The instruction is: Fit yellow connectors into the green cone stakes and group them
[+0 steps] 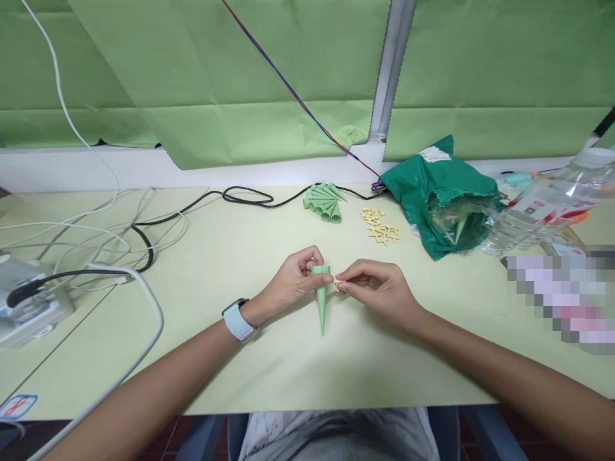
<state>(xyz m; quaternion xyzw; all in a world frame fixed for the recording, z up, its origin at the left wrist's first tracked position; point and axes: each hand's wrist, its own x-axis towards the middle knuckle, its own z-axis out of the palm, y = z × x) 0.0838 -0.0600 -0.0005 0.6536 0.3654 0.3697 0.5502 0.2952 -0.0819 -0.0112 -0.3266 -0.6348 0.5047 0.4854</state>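
My left hand [303, 276] is closed around the upper part of a pale green plastic spike [321, 310], whose pointed end hangs downward. Between the thumb and forefinger of my right hand [372, 283] is a small yellow plastic piece [337, 283], held right beside the spike; most of that piece is covered by fingertips, and I cannot tell if it touches the spike. Farther back lies a heap of similar green spikes [324, 202]. To the right of that heap, several small yellow pieces [382, 229] are scattered on the table.
A torn green plastic bag [418, 192] with a spike inside sits at the back right, beside a clear bottle [552, 198]. White and black cables [148, 246] tangle across the left of the table [269, 358], near a power strip [33, 307]. Green paper [240, 77] covers the wall behind.
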